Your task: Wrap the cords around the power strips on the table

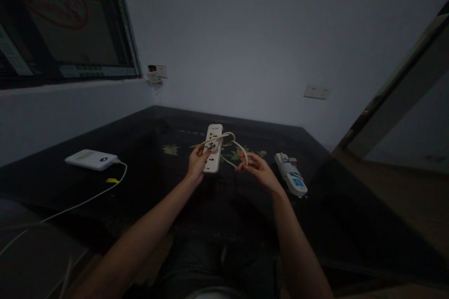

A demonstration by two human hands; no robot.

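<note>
A white power strip (211,167) with several sockets is held up over the dark table, its long side pointing away from me. My left hand (197,162) grips its left edge, with the thumb across its face near the plug (213,146). The strip's white cord (229,135) loops over the upper part and out to the right. My right hand (257,169) pinches that cord between thumb and fingers, to the right of the strip. Part of the cord passes behind the strip and is hidden.
A second power strip (296,183), its cord wound round it, lies to the right on the black table (147,135). On the left is a white box-like device (91,160) with a cable (87,201) running off the near edge. Wall sockets (316,92) are behind.
</note>
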